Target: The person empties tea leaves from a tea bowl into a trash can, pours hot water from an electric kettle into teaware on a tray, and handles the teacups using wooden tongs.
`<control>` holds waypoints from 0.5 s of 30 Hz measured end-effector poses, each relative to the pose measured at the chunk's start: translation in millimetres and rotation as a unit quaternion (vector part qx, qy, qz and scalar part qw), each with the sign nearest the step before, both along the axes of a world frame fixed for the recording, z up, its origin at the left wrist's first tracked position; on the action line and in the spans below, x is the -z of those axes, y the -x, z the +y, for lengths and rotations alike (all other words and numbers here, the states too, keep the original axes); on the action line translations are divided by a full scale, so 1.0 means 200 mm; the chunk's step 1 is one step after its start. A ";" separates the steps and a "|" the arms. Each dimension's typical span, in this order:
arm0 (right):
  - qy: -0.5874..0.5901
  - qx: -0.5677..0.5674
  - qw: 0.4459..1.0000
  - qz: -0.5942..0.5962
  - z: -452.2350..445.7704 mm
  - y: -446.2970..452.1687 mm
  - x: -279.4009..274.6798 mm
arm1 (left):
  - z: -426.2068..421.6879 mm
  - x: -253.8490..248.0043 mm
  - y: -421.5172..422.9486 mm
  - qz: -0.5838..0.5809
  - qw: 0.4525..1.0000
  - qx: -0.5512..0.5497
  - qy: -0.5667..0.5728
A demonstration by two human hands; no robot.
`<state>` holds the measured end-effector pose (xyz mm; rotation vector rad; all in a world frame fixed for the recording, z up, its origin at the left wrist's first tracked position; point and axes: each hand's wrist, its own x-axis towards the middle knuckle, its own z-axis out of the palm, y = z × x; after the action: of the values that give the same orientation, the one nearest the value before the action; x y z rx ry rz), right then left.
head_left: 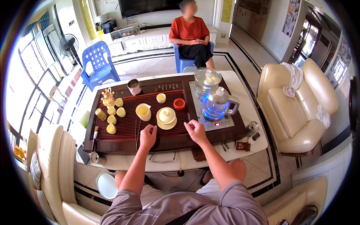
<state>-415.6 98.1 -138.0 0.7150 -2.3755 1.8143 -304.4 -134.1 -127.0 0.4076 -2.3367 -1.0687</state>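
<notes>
Cream-coloured and round, the lidded bowl (166,117) is sitting on its saucer upon the dark-brown slatted wooden tray (123,147), which is covering much of the white desk (252,110). Taking that bowl as the clock's centre, with twelve pointing away from the person, the left hand (148,137) is hovering or resting between seven and eight; its grip is curling narrow, with no held object showing. The right hand (195,132) is lying near four, apart from the bowl; how far its grip is closing, I cannot tell. At nine, the cream handleless-looking pitcher (143,112) is standing near the left hand, and thin dark sticks (137,134) are leaning or lying around eight, so a leftward swing of the knuckles could be knocking either. Between one and two, the small round red cup (179,104) is standing exposed to a careless right-hand reach. Towards three, the clear blue-lit glass kettle (215,107) is posing the greater hazard: a bumped handle could be spilling its water, possibly hot. Jostling the bowl could also be unseating its loose-looking lid.
</notes>
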 end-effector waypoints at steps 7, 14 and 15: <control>0.004 -0.003 1.000 -0.009 0.00 0.00 0.01 | 0.00 0.01 0.00 0.003 1.000 -0.004 -0.012; 0.011 0.000 1.000 -0.001 0.00 0.00 0.00 | -0.01 0.02 0.01 0.003 1.000 -0.001 0.001; 0.012 0.001 1.000 0.005 0.00 0.00 0.00 | -0.01 0.02 0.01 0.006 1.000 -0.002 0.001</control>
<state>-415.6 97.7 -138.7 0.7184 -2.3431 1.8297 -305.6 -135.6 -131.0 0.4040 -2.3257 -1.0654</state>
